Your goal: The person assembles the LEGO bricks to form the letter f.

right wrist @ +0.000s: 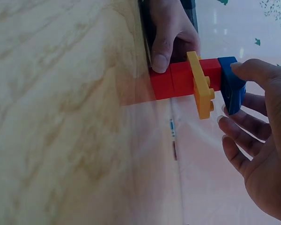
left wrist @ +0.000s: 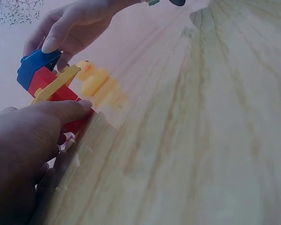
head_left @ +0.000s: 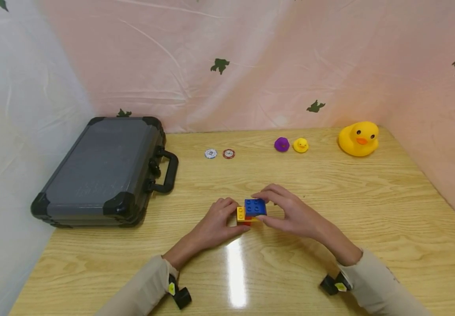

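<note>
A small tower of toy building bricks stands on the wooden table before me. Two red bricks point(right wrist: 169, 83) form its base, with a flat yellow brick point(right wrist: 202, 89) across them. Another red brick point(right wrist: 212, 75) sits over the yellow one, and a blue brick point(head_left: 255, 207) with a slanted side caps the tower. My left hand point(head_left: 216, 223) grips the red base, its thumb on the near side. From the right, my right hand point(head_left: 292, 211) pinches the blue brick between thumb and fingers; in the right wrist view its other fingers spread loosely below.
To the left lies a grey case point(head_left: 105, 162) with black corners, its handle point(head_left: 170, 172) towards the bricks. Along the back are a white chip point(head_left: 210, 153), a red chip point(head_left: 229, 153), a purple duck point(head_left: 281, 144), a small yellow duck point(head_left: 300, 145) and a large yellow duck point(head_left: 358, 139).
</note>
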Motion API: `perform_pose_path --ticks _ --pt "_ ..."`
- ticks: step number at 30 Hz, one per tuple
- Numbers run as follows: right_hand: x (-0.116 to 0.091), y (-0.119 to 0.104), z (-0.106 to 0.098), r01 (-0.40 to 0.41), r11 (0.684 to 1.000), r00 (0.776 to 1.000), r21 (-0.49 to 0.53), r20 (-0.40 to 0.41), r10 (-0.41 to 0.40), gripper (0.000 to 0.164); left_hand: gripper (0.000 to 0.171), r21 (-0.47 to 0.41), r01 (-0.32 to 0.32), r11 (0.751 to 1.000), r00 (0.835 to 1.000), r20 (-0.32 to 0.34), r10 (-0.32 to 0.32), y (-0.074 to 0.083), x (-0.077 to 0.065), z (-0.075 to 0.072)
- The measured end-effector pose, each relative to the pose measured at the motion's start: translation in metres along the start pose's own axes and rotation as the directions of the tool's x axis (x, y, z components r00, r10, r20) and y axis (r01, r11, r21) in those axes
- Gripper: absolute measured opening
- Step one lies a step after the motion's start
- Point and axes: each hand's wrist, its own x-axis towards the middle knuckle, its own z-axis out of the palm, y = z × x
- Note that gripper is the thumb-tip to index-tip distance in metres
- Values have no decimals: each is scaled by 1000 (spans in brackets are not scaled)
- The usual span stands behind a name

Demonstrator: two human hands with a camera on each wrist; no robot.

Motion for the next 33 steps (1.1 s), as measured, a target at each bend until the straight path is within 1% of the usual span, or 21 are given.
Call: perform_pose_path --ticks 7,16,22,25,29,33 --pt "-9 10 3 -65 991 998 113 -14 67 48 35 0 8 1000 1000 2 -8 0 -1 -1" --pt "-18 22 11 -161 962 986 223 4 164 41 36 -5 15 1000 1000 4 -15 1 0 -1" --pt "-20 24 17 -198 952 980 234 9 201 31 35 -5 17 1000 1000 6 -17 0 0 -1" --pt "-20 24 17 -200 951 979 234 7 205 29 36 -12 28 1000 999 15 -28 0 0 -1" --pt "-20 24 17 -197 953 979 229 1 202 29 43 -55 60 997 997 42 -58 1 -1 -4" --pt "-20 23 17 -195 954 980 227 -1 201 29 51 -120 87 989 995 68 -79 1 -2 -9"
